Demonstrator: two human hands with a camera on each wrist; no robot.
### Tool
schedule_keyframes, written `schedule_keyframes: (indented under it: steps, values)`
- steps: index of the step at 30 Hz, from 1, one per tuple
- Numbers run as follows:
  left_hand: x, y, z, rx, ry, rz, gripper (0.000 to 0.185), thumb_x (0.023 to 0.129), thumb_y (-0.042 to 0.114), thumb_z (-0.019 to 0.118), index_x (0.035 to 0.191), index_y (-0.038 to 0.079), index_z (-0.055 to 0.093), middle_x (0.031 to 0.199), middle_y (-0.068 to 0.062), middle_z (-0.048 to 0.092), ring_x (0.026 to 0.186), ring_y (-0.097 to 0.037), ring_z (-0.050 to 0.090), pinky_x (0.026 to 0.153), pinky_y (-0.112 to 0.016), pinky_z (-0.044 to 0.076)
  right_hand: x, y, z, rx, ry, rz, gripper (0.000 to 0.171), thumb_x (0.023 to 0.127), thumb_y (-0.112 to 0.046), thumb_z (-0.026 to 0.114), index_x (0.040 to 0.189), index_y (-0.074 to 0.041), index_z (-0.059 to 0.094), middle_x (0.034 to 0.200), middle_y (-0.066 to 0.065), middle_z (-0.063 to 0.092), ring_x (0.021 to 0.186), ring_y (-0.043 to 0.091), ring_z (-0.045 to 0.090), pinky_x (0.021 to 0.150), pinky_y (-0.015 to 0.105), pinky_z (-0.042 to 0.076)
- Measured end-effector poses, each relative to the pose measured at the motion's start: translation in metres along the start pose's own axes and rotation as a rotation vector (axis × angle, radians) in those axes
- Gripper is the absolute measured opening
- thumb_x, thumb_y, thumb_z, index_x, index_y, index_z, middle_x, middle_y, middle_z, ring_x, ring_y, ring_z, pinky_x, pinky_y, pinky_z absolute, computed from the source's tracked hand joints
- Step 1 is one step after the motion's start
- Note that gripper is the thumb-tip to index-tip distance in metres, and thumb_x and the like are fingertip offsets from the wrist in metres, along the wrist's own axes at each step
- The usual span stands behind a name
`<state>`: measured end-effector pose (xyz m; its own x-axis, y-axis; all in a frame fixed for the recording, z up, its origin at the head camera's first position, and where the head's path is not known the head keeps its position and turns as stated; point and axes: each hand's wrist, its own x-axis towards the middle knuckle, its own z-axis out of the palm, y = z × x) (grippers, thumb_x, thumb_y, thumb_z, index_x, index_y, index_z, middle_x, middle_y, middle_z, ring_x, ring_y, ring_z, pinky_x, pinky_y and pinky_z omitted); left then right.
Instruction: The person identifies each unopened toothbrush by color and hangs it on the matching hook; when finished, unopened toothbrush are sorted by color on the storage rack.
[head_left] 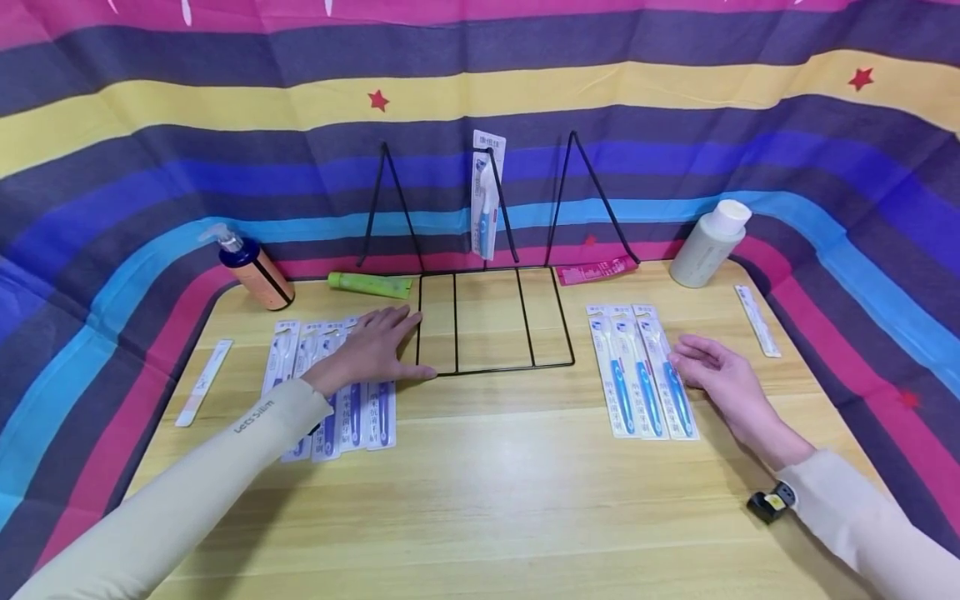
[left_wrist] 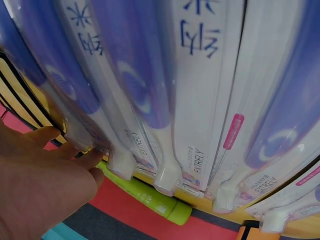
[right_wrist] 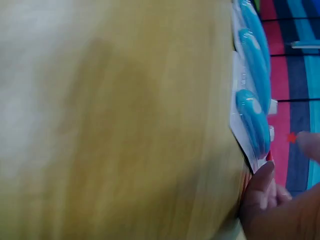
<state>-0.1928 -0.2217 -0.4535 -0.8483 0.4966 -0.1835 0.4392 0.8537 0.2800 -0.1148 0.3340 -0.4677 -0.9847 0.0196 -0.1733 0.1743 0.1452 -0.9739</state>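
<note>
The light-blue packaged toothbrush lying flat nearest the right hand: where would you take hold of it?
Probably by its long outer edge. The flat carded light-blue toothbrush pack is too thin to grab from above and touches a neighbouring pack on its inner side. The right hand is beside the free edge, so fingers could lift there and pinch.

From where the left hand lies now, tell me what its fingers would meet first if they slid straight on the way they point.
The left hand lies flat on the purple toothbrush packs, fingers aimed right and slightly back. The near-left edge of the black wire rack comes first; a fingertip looks almost on it, though depth is unclear.
</note>
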Motion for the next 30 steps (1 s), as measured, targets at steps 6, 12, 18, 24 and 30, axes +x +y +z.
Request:
schedule_keyframes:
  steps: [6,12,18,24,30]
  values:
    - [-0.006,0.007,-0.005,-0.005,0.016,0.011,0.116,0.090,0.078,0.070,0.171,0.003,0.033,0.174,-0.029,0.025,0.160,-0.054,0.020,0.128,-0.069,0.010,-0.004,-0.001,0.001,-0.296,0.023,0.100,0.068,0.105,-0.030,0.077,0.153,0.012,0.052,0.095,-0.014,0.067,0.079,0.002,0.059,0.064,0.022,0.054]
    - [-0.005,0.007,-0.005,-0.003,0.016,0.009,0.115,0.090,0.076,0.071,0.171,0.003,0.033,0.174,-0.029,0.025,0.160,-0.054,0.020,0.128,-0.069,0.010,-0.003,-0.006,0.003,-0.479,0.036,0.129,0.062,0.101,-0.043,0.079,0.138,0.007,0.069,0.097,-0.001,0.067,0.086,0.010,0.055,0.068,0.023,0.047]
    - [-0.003,0.005,-0.003,0.005,0.003,0.000,0.116,0.091,0.079,0.069,0.172,0.006,0.030,0.176,-0.027,0.023,0.161,-0.052,0.017,0.129,-0.067,0.007,-0.004,-0.008,0.004,-0.577,0.060,0.111,0.060,0.102,-0.045,0.078,0.130,0.007,0.071,0.106,0.009,0.074,0.094,0.014,0.059,0.075,0.022,0.045]
    - [-0.005,0.007,-0.005,-0.006,0.000,-0.007,0.115,0.091,0.075,0.072,0.172,0.005,0.031,0.176,-0.027,0.023,0.161,-0.052,0.018,0.128,-0.068,0.008,-0.005,-0.010,0.000,-0.539,0.077,0.101,0.059,0.104,-0.037,0.077,0.137,0.009,0.062,0.111,0.014,0.076,0.086,0.007,0.064,0.069,0.022,0.051]
    - [-0.005,0.009,-0.006,0.002,-0.003,-0.006,0.113,0.093,0.075,0.071,0.172,0.005,0.031,0.176,-0.027,0.023,0.161,-0.052,0.018,0.128,-0.068,0.008,-0.009,-0.016,0.000,-0.361,0.059,0.109,0.047,0.105,-0.027,0.076,0.139,0.000,0.056,0.098,-0.008,0.076,0.078,0.005,0.064,0.060,0.026,0.053]
